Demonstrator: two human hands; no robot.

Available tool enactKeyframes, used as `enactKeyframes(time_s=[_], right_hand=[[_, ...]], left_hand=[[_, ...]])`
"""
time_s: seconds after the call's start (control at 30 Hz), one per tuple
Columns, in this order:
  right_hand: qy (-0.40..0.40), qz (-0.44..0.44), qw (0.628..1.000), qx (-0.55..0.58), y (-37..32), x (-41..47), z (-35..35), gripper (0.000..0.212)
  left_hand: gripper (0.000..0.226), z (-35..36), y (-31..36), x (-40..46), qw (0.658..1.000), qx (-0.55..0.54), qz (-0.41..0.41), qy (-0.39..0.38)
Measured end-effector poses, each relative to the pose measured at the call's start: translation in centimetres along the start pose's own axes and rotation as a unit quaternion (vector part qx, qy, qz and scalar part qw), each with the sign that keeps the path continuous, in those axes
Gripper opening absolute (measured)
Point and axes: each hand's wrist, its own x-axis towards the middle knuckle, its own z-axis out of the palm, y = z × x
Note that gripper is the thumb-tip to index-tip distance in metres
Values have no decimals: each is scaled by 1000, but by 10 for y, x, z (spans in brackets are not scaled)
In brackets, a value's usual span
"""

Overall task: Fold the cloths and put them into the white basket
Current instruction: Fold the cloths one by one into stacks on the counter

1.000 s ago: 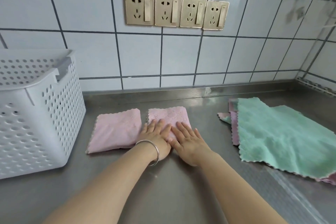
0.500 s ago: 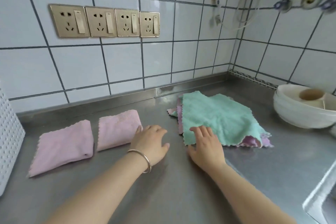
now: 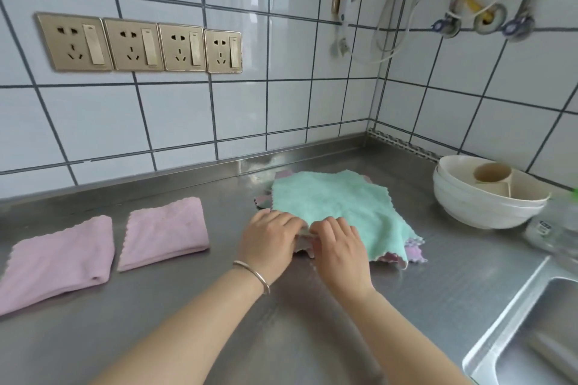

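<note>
Both hands off the second folded pink cloth; left hand and right hand now pinch the green cloth corner, next fold starting

The grey counter across the lower frame is brushed metal with a dull shine, and the sink at lower right is the same steel. The white wall tiles above are glossy and smooth, with dark matt joints. The four gold socket plates at upper left look like satin metal or plastic. The two folded pink cloths at left and the mint green cloth in the centre are soft fleecy fabric with zigzag edges, matt. The white stacked bowls at right look smooth and slightly glossy. The thin bracelet on the left wrist is shiny metal.
</note>
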Motion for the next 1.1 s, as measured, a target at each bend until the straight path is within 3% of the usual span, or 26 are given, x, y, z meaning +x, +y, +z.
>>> enactKeyframes(time_s=[0.17,0.3,0.4,0.53,0.67,0.77,0.87,0.97,1.1], right_hand=[[-128,91,985,-72,33,-11,-20,40],[-121,212,970,13,37,-2,-57,44],[-126,178,973,77,26,9,-74,37],[-105,120,974,158,-18,34,-101,23],[-94,113,956,255,-70,66,-126,9],[-98,108,948,281,-108,91,-121,22],[-154,136,946,252,-143,112,-99,41],[-195,164,932,258,-169,132,-82,43],[-148,160,919,329,-186,154,-97,41]], left_hand=[[34,-32,-4,-1,999,3,-28,20],[36,-73,-30,-14,996,-16,-78,37],[40,-108,-52,-35,982,-68,-156,87],[11,-160,-83,-67,949,-152,-237,141],[7,-222,-117,-98,927,-176,-269,193],[13,-257,-142,-112,931,-133,-275,201],[18,-272,-171,-118,931,-65,-325,154],[25,-287,-191,-112,927,-29,-357,113],[25,-327,-190,-99,929,25,-332,162]])
